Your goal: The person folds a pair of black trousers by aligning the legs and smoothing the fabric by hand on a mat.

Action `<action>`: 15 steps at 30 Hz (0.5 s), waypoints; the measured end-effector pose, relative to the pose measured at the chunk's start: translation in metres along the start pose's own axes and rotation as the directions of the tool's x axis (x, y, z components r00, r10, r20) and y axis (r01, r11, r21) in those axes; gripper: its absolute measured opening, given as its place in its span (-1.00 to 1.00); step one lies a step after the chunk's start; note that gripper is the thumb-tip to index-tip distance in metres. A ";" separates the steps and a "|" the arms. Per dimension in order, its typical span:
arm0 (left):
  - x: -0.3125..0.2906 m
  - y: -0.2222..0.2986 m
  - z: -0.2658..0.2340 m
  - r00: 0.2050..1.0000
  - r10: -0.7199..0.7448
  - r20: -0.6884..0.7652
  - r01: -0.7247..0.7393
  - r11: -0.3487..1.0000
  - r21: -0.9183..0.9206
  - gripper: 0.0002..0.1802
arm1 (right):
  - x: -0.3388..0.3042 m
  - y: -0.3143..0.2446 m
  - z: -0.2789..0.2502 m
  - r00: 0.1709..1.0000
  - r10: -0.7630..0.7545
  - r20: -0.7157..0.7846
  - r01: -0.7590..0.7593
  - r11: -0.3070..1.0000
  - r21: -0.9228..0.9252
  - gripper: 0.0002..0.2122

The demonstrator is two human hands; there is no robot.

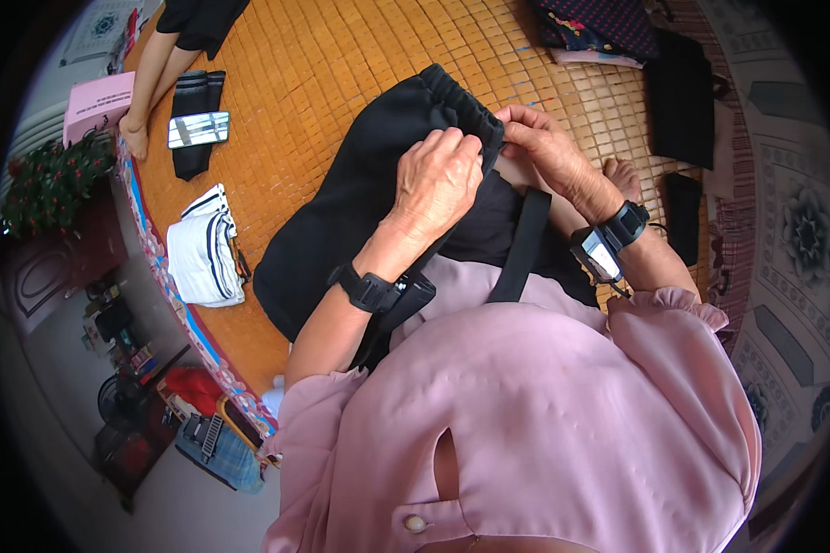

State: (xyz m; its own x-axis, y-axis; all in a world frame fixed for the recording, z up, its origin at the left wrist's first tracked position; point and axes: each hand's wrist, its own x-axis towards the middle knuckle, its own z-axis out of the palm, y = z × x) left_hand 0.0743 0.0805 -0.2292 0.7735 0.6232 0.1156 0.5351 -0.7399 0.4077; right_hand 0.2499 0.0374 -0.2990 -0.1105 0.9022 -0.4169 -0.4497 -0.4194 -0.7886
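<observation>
A black garment [341, 194] with a gathered elastic waistband [462, 103] lies across my lap, spreading to the left. My left hand [438, 180] rests on the garment just below the waistband, its fingers curled closed on the cloth. At the right end of the waistband is my right hand [546, 152], with thumb and forefinger pinched together at the band's edge. Both wrists wear black straps with small devices. A black strap [522, 244] runs down over my lap beside the garment.
I sit on a tan tiled mat [314, 55]. On the left lie a folded white garment with dark stripes [203, 253] and a phone [198, 130] on folded black cloth [191, 164]. Another person's leg [148, 88] is at upper left. Folded dark clothes [681, 97] lie at right.
</observation>
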 end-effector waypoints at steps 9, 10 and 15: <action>-0.026 -0.007 -0.016 0.995 0.075 0.069 -0.063 0.984 -0.166 -0.69 | -0.015 -0.011 0.029 0.999 0.006 -0.047 -0.007 1.000 -0.011 -0.60; -0.033 -0.006 -0.020 0.994 0.062 0.095 -0.050 0.991 -0.128 -0.66 | -0.020 -0.019 0.043 0.997 -0.009 -0.073 0.002 0.996 -0.095 -0.50; -0.082 -0.018 -0.033 0.997 0.082 -0.014 -0.082 0.954 -0.289 -0.65 | -0.035 -0.003 0.090 0.991 -0.003 -0.133 -0.033 0.962 -0.270 -0.51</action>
State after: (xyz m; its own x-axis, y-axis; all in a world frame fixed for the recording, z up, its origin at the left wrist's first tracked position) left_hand -0.0099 0.0517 -0.2159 0.8098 0.5640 0.1615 0.3486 -0.6840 0.6408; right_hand 0.1753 0.0166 -0.2410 0.0095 0.8823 -0.4705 -0.1893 -0.4605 -0.8673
